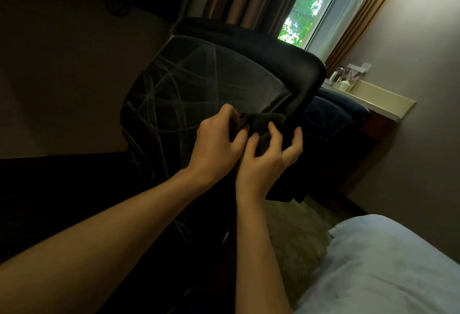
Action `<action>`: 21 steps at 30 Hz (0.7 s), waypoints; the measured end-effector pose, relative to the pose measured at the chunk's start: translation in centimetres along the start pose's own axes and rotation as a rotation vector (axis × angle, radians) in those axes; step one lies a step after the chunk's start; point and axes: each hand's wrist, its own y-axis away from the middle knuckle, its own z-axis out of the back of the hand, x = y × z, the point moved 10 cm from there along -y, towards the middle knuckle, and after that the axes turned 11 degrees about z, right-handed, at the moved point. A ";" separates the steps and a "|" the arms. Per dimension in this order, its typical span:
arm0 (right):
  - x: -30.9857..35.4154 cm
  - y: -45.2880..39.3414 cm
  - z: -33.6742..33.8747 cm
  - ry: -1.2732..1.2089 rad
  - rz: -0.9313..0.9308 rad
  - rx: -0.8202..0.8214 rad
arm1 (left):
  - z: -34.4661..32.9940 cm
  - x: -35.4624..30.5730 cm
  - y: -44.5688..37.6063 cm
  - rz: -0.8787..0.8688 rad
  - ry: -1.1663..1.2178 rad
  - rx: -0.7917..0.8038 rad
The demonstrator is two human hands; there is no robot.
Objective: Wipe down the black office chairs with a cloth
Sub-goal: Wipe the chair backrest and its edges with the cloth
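Note:
A black office chair fills the middle of the view, its mesh back turned toward me and its padded top rim curving to the right. A dark green cloth is bunched in front of the chair's right frame. My left hand pinches the cloth's left side with curled fingers. My right hand grips it from below and from the right. A second black chair shows partly behind the first, on the right.
A pale desk ledge with a glass jar and small items runs along the right wall under the window. Brown curtains hang on both sides. A bed corner with light sheets lies at the lower right, with carpet between it and the chair.

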 end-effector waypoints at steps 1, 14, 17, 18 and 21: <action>-0.2 0.1 0.1 -0.025 -0.024 -0.015 | 0.0 0.1 0.2 -0.002 0.007 -0.001; -2.0 5.3 -0.8 -0.164 -0.228 0.000 | 1.0 4.3 4.5 0.115 0.074 -0.002; -2.1 6.8 -1.2 -0.163 -0.197 0.000 | 1.3 5.7 5.7 0.159 0.085 -0.010; -2.1 7.4 -1.3 -0.157 -0.188 0.001 | 1.4 6.3 6.1 0.174 0.087 -0.011; -2.9 9.0 -1.9 -0.196 -0.241 0.031 | 1.3 7.9 6.9 0.222 0.085 -0.007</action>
